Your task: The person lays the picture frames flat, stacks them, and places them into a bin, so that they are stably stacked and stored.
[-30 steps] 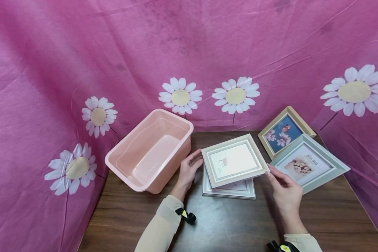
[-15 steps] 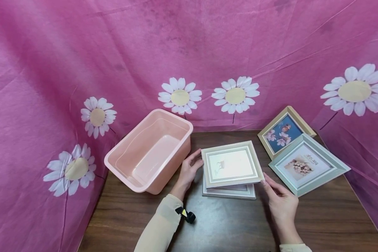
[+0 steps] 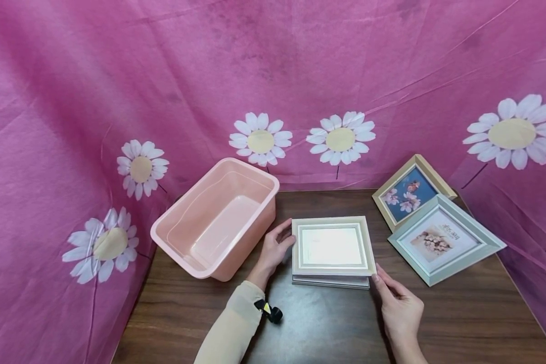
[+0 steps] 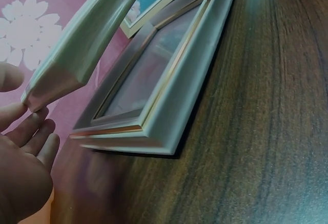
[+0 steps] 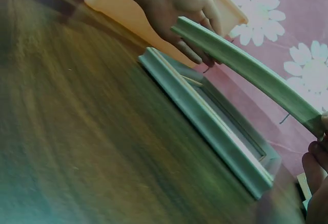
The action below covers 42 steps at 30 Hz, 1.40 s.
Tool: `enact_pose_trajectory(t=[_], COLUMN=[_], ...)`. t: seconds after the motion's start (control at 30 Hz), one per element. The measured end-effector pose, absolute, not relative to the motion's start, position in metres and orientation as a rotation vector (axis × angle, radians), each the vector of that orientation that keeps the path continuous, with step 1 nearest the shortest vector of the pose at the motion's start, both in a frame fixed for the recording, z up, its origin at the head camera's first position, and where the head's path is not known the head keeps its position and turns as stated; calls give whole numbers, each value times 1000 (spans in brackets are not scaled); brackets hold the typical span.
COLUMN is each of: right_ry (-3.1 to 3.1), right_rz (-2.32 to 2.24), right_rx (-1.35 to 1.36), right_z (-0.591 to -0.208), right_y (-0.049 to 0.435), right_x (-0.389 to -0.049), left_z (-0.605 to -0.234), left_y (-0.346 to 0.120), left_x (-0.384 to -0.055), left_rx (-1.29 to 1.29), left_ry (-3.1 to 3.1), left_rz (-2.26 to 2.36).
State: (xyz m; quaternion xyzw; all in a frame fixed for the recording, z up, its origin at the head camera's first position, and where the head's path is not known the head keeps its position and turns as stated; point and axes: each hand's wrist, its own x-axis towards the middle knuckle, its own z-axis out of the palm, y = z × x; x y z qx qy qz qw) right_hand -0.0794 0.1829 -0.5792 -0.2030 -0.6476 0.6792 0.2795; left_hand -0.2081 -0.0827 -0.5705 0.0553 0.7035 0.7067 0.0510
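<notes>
A cream-white picture frame (image 3: 332, 246) is held level by both hands, its glass bright with glare. My left hand (image 3: 272, 253) pinches its left edge, near a corner in the left wrist view. The front right corner is gripped between the thumb and fingers of my right hand (image 3: 400, 306). Under it, another pale picture frame (image 4: 192, 80) lies face up on the table, mostly covered in the head view. Both wrist views show a gap between the two.
Left of the hands stands a pink plastic bin (image 3: 214, 222) with nothing inside. To the right, a pale green picture frame (image 3: 473, 258) overlaps a wooden one (image 3: 391, 222) with a blossom picture. Pink flowered cloth (image 3: 300, 65) hangs behind the wooden table (image 3: 318, 328).
The held picture frame has turned and come down, now squared over the one below. My right hand has moved left and toward me with its corner; the left has barely moved.
</notes>
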Motion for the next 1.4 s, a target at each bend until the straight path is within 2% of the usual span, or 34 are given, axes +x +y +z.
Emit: enact_pose_trajectory(t=[0.97,1.4], right_ry=[-1821,-2062], right_rz=[1820,1747], right_rx=[-762,-723], right_z=[-612,-607], right_y=[174,175], right_x=[-68,-67], left_z=[-586,-590], left_y=[-82,-82], left_x=[-201,-203], left_rx=[208,227], left_ry=[2072,2064], left_rz=[2061,2064])
